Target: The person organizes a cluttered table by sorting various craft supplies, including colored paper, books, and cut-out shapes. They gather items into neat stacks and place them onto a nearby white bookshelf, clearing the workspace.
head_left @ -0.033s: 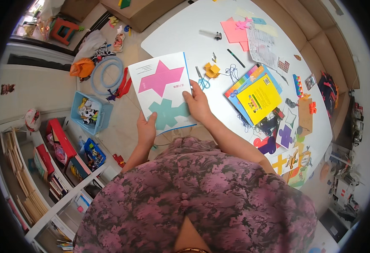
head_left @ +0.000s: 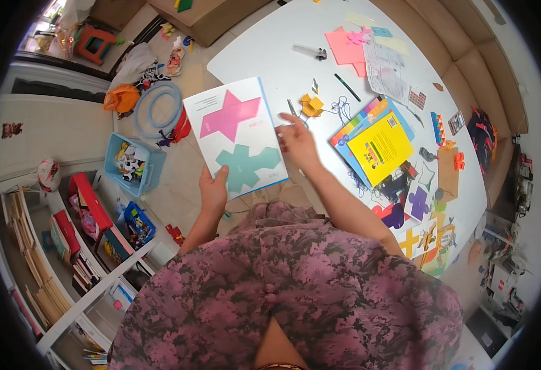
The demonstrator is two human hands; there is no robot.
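Observation:
My left hand [head_left: 213,187] grips a white book [head_left: 252,131] by its lower left corner, thumb on top of the page. The page carries a pink star-like net shape and a teal net shape, and a blue edge runs down the book's right side. Just beyond that edge is my right hand [head_left: 298,145], off the page, with its fingers loosely apart and nothing in them. Above this hand lie scissors [head_left: 292,108], partly hidden by it, and a folded yellow paper shape [head_left: 311,105]. Both rest on the white table [head_left: 255,65].
Right of my right hand, a yellow book [head_left: 379,148] lies on colourful booklets, near dark cords. Pink paper sheets [head_left: 344,48], a dark pen [head_left: 347,87] and paper cut-outs lie across the table. To the left stand a blue bin [head_left: 153,166] of toys and a bookshelf.
My right hand has let go of the book's right edge, and its fingers have spread. The book, still in my left hand, has tilted slightly.

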